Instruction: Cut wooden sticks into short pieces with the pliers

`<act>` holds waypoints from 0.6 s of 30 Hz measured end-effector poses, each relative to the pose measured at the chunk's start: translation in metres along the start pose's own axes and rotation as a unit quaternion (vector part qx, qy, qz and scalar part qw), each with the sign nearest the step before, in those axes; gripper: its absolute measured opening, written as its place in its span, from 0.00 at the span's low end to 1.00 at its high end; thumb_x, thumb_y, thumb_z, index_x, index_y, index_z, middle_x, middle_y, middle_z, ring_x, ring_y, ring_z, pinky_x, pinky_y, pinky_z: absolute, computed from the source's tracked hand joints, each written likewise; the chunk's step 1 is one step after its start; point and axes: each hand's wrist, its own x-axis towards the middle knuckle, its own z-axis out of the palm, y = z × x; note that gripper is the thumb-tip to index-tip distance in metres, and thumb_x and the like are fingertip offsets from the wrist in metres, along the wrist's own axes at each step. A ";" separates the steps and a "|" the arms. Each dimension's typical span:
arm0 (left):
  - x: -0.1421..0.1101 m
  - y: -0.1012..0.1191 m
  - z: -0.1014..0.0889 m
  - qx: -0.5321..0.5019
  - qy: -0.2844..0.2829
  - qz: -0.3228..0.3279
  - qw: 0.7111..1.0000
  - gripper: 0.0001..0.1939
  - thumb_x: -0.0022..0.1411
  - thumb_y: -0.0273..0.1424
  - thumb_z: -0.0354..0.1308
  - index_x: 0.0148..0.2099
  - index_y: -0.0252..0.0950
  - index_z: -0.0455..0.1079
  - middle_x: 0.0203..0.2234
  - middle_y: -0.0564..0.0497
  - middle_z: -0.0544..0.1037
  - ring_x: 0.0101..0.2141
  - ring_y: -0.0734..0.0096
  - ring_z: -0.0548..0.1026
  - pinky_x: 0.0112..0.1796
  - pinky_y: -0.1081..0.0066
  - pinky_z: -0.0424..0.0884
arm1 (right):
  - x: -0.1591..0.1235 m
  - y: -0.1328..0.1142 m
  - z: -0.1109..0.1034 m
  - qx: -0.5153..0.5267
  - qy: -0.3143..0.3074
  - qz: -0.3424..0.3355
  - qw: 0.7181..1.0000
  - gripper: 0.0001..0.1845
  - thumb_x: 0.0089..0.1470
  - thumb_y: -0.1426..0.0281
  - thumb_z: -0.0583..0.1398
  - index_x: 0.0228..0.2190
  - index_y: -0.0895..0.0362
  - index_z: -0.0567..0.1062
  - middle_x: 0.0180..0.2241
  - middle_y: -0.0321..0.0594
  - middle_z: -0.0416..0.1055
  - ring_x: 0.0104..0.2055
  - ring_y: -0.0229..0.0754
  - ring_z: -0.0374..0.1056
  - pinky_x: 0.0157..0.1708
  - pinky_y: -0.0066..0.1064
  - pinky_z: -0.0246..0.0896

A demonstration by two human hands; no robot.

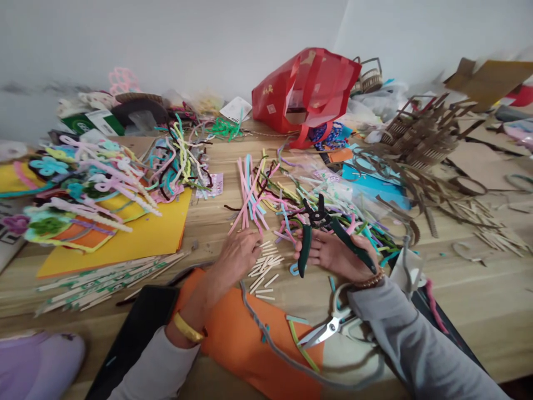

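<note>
My right hand (338, 256) grips a pair of green-handled pliers (320, 228), jaws pointing away from me over a heap of coloured pipe cleaners (266, 194). My left hand (239, 253) rests on the wooden table (478, 300) with its fingertips pinched on short cut stick pieces (266, 266) lying in a small pile between the two hands. A grey cord (266, 333) runs from under the left hand across an orange felt sheet (250, 333).
White-handled scissors (333, 325) lie under my right forearm. A yellow sheet (141, 233) with pipe-cleaner flowers sits left, long sticks (104, 280) in front of it. A red bag (306, 91) stands at the back, brown cardboard strips (420, 144) at right.
</note>
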 end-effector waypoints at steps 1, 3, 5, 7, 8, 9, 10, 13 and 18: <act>0.002 0.001 0.000 0.001 0.002 -0.001 1.000 0.08 0.60 0.24 0.52 0.35 0.36 0.72 0.34 0.48 0.76 0.38 0.65 0.72 0.42 0.68 0.65 | 0.000 0.000 0.000 0.000 0.002 -0.001 1.000 0.46 0.42 0.48 0.60 0.57 0.62 0.63 0.54 0.57 0.67 0.57 0.63 0.61 0.60 0.56 0.42; 0.004 0.002 0.002 0.008 0.011 0.002 1.000 0.08 0.61 0.26 0.51 0.36 0.36 0.72 0.34 0.47 0.76 0.39 0.64 0.72 0.43 0.68 0.64 | 0.000 -0.001 0.000 -0.001 -0.001 -0.002 1.000 0.45 0.43 0.49 0.59 0.56 0.61 0.63 0.53 0.57 0.67 0.58 0.62 0.61 0.60 0.57 0.43; 0.006 0.002 0.005 0.022 0.016 0.012 1.000 0.07 0.62 0.26 0.51 0.37 0.36 0.71 0.35 0.47 0.76 0.39 0.64 0.72 0.42 0.68 0.64 | 0.000 -0.001 0.001 0.000 -0.009 -0.005 1.000 0.43 0.44 0.49 0.59 0.56 0.61 0.63 0.52 0.57 0.68 0.59 0.61 0.60 0.59 0.57 0.43; 0.007 0.001 0.008 0.037 0.020 0.019 0.999 0.06 0.61 0.26 0.51 0.37 0.36 0.70 0.36 0.47 0.76 0.40 0.64 0.72 0.41 0.68 0.65 | 0.000 -0.001 0.002 0.000 -0.014 -0.007 1.000 0.42 0.44 0.50 0.58 0.56 0.61 0.64 0.51 0.56 0.69 0.59 0.61 0.59 0.60 0.57 0.42; 0.008 0.001 0.009 0.043 0.020 0.021 0.999 0.06 0.61 0.26 0.51 0.37 0.36 0.70 0.36 0.47 0.76 0.40 0.63 0.72 0.41 0.67 0.65 | 0.000 -0.001 0.002 0.001 -0.015 -0.007 1.000 0.41 0.45 0.50 0.58 0.55 0.60 0.64 0.51 0.56 0.69 0.60 0.60 0.59 0.60 0.57 0.42; 0.008 0.000 0.010 0.045 0.021 0.023 0.998 0.06 0.62 0.26 0.51 0.38 0.36 0.70 0.37 0.47 0.75 0.40 0.63 0.72 0.41 0.67 0.65 | 0.000 -0.001 0.002 0.001 -0.016 -0.006 1.000 0.41 0.45 0.50 0.58 0.55 0.61 0.64 0.52 0.56 0.69 0.60 0.60 0.59 0.60 0.57 0.42; 0.009 0.000 0.011 0.047 0.021 0.024 0.998 0.06 0.62 0.26 0.51 0.37 0.36 0.69 0.37 0.46 0.75 0.41 0.63 0.72 0.41 0.67 0.65 | 0.000 -0.001 0.003 0.002 -0.017 -0.006 1.000 0.41 0.45 0.50 0.58 0.55 0.61 0.64 0.52 0.56 0.68 0.60 0.60 0.58 0.60 0.57 0.42; 0.011 -0.001 0.014 0.045 0.017 0.026 0.998 0.06 0.61 0.25 0.51 0.38 0.35 0.69 0.36 0.45 0.75 0.40 0.62 0.72 0.42 0.65 0.65 | -0.001 -0.001 0.003 0.002 -0.019 -0.008 1.000 0.40 0.45 0.51 0.58 0.55 0.61 0.64 0.53 0.56 0.67 0.60 0.60 0.58 0.60 0.56 0.42; 0.014 -0.002 0.017 0.034 0.015 0.024 0.999 0.06 0.59 0.23 0.52 0.37 0.35 0.69 0.35 0.45 0.75 0.42 0.60 0.72 0.46 0.63 0.64 | 0.000 -0.002 0.003 -0.006 -0.010 -0.008 1.000 0.40 0.44 0.50 0.58 0.54 0.62 0.64 0.53 0.57 0.68 0.59 0.60 0.59 0.59 0.56 0.44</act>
